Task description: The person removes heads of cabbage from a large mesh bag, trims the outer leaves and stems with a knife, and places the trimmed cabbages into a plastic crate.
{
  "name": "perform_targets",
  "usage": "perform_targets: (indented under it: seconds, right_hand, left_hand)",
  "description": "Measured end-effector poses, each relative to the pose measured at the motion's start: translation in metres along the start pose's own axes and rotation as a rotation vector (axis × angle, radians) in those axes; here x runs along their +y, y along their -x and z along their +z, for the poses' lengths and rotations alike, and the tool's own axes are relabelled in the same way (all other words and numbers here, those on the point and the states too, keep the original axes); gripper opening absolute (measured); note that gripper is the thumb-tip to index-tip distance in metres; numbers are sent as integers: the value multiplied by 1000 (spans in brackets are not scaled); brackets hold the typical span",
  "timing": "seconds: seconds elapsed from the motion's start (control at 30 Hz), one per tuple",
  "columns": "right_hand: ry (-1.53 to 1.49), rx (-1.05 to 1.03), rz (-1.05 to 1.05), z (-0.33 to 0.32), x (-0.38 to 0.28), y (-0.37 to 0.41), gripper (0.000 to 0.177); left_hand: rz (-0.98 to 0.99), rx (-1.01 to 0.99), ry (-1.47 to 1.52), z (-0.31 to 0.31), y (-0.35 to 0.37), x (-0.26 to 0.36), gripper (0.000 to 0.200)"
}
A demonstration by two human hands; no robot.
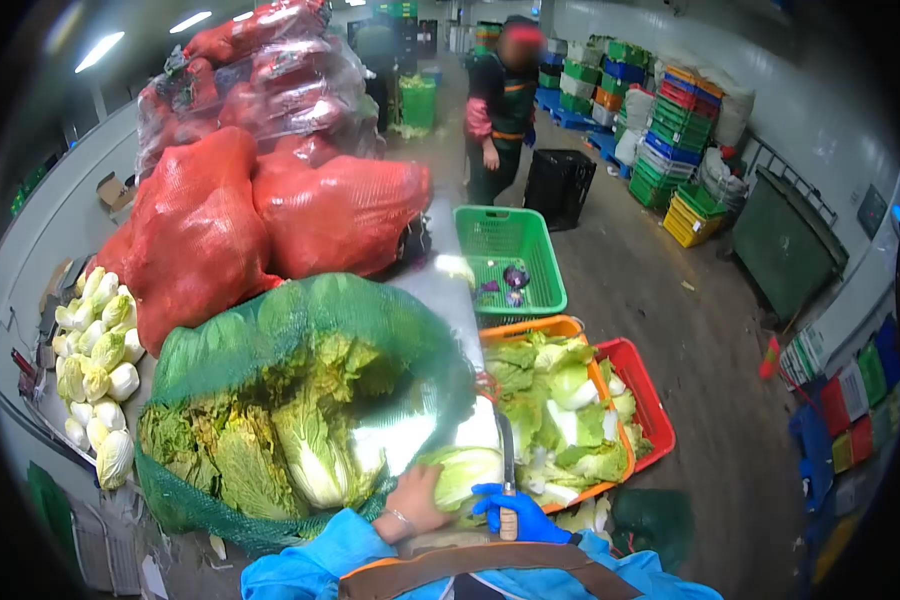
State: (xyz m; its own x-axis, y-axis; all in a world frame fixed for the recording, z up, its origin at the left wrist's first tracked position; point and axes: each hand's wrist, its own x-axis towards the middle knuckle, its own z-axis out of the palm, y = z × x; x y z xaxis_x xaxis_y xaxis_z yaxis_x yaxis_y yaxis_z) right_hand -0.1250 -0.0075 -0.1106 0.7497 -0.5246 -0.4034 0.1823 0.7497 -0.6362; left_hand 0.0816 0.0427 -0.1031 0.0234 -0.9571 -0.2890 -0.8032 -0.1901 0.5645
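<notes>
Bare and with a bracelet at the wrist, my left hand (415, 503) rests against the left side of a pale green cabbage (467, 475). My right hand (520, 512), in a blue glove, is wrapped round the wooden handle of a knife (509, 470). The blade points away from me, just right of that cabbage. To the left, a green mesh bag (310, 300) lies open with several leafy cabbages inside, among them a whole one (310, 450). An orange crate (625, 452) of loose leaves stands right of the knife.
Red mesh sacks (340, 210) are piled beyond the green bag. Peeled cabbages (100, 350) lie at the left. A green crate (560, 275) holds purple scraps, and a red crate (660, 420) sits at the right. A person (500, 110) stands behind, near a black crate (560, 188).
</notes>
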Motion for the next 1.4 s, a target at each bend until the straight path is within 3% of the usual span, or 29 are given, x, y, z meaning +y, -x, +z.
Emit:
perform_targets:
  seconds: [0.2,0.3,0.37,0.43,0.53,0.63,0.7,0.93,1.0,1.07,1.1,1.13,1.17,1.2,1.23,1.27,1.3,1.33,1.37,1.4]
  right_hand:
    - [235,-24,32,7,-10,3,35]
    - [386,35,-137,-11,-3,-4,33]
    - [354,355,-311,-15,-10,-7,32]
    - [724,513,-476,-34,-10,-9,32]
    - [669,537,-448,-52,-5,-21,38]
    - [835,612,-635,-101,36,-64,44]
    - [505,571,-486,-80,22,-57,40]
    - [421,588,-413,-83,10,-60,33]
    - [266,620,-423,-83,-5,-64,32]
    - [-96,447,-507,-82,-42,-69,30]
    - [-2,376,-542,-102,-57,-78,35]
    - [15,352,-827,-84,-82,-87,38]
    - [-190,147,-886,-90,-104,-95,42]
    - [-206,122,-993,-81,-129,-104,38]
    - [-7,-315,-1044,-124,-146,-120,23]
    - [-348,-603,-770,-139,-172,-133,5]
    - [-487,-181,-772,-111,-182,-122,3]
    - [-603,218,-763,-76,-197,-120,7]
    - [-600,214,-775,-69,-196,-129,7]
    - [-645,305,-838,-66,-196,-136,7]
  left_hand:
    - [-10,-14,0,-1,-2,-1,90]
    - [12,16,-14,6,-3,-7,89]
    - [2,25,-36,3,0,-1,83]
    - [-34,55,-21,2,7,7,78]
    - [3,153,-15,10,10,6,75]
    - [-49,93,-61,9,10,6,81]
    - [-55,58,-39,3,12,9,83]
    - [21,84,15,5,10,4,83]
    - [53,43,-49,5,1,-4,89]
    - [205,-14,-74,-12,-11,2,94]
    - [369,94,-78,-28,-20,14,81]
    - [498,115,-20,-41,-31,28,65]
    - [471,180,3,-55,-26,55,56]
    - [415,29,92,-85,-15,98,53]
    - [539,27,109,-86,-9,119,54]
    - [687,77,111,-80,-10,133,57]
    - [780,14,72,-57,-10,133,61]
    - [718,-175,0,-53,-10,136,62]
    - [649,-360,-75,-52,-9,139,64]
    - [624,-342,-120,-60,-7,143,65]
